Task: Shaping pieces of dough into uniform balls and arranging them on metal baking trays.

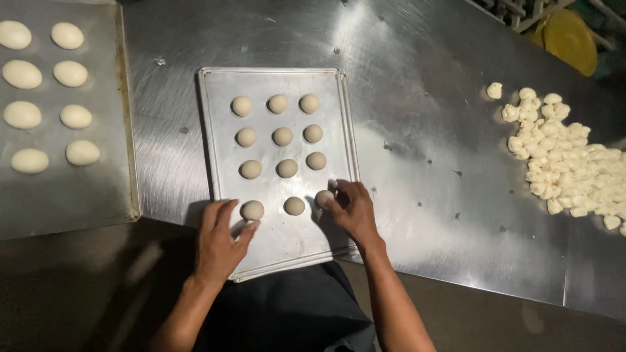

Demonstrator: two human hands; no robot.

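Note:
A metal baking tray [280, 83] lies on the steel table with several small round dough balls in rows of three. My left hand [220, 242] rests on the tray's near left part, its fingertips touching the dough ball [252, 210] at the left end of the nearest row. My right hand [353, 210] is at the tray's right edge, fingertips on the dough ball [324, 198] at the right end of that row. A third ball [294, 206] sits untouched between them.
A second tray [78, 189] at the far left holds several larger oval dough pieces. A heap of small cut dough pieces [564, 163] lies on the steel table [430, 130] to the right. A yellow round object [570, 39] is at the top right.

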